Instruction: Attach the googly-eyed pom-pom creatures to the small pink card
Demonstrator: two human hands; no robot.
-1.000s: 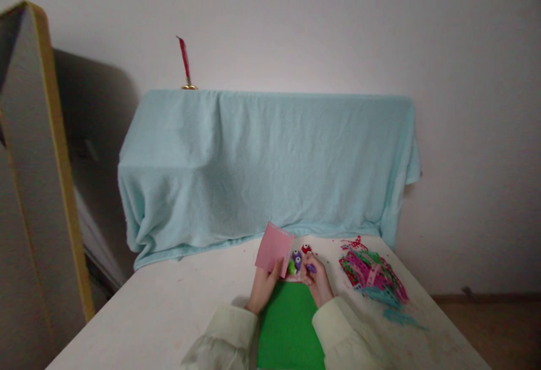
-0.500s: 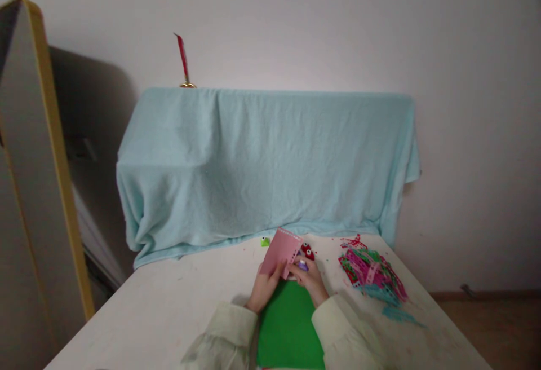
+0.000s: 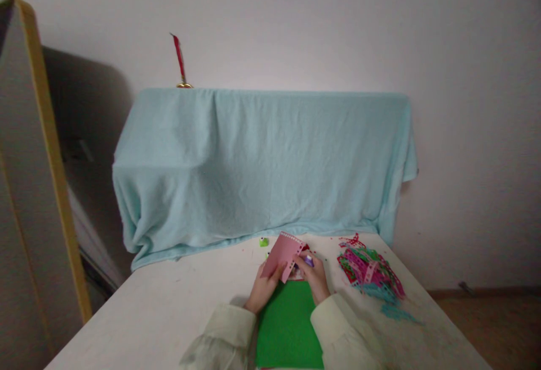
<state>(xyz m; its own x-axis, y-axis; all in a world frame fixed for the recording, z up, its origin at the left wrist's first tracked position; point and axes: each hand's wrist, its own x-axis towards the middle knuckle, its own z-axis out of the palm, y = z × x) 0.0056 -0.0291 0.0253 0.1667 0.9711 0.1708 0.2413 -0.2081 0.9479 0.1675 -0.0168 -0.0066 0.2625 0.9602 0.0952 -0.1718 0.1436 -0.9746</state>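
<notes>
Left hand (image 3: 266, 286) rests on the table with the fingers curled up around the lower left corner of a pink paper sheet (image 3: 284, 253), thumb in front, pinching it. The sheet stands tilted, its top edge leaning away and to the right; a row of small punched holes runs along that upper edge. Right hand (image 3: 313, 277) lies just right of the left one, its fingers closed on a small purple punch (image 3: 309, 259) that sits against the right edge of the pink sheet. The sheet thus lies between the two hands and slightly beyond them, held by the left and touched by the tool in the right. Both forearms wear pale cream sleeves (image 3: 224, 339).

Directly below the hands, between the sleeves, a green sheet (image 3: 287, 327) lies flat on the white table (image 3: 169, 313). A red punch (image 3: 305, 247) shows partly behind the top right of the pink sheet, and a small green punch (image 3: 264, 241) sits on the table just beyond and left of the sheet. To the right, well apart from the hands, lies a heap of paper strips (image 3: 368, 271) in pink, red, green and teal. At the far edge of the table, a light blue cloth (image 3: 262, 161) drapes over a large bulky form. A red object on a brass base (image 3: 181, 65) stands on its top left corner. A tall board with a yellow edge (image 3: 46, 150) leans at the left.
</notes>
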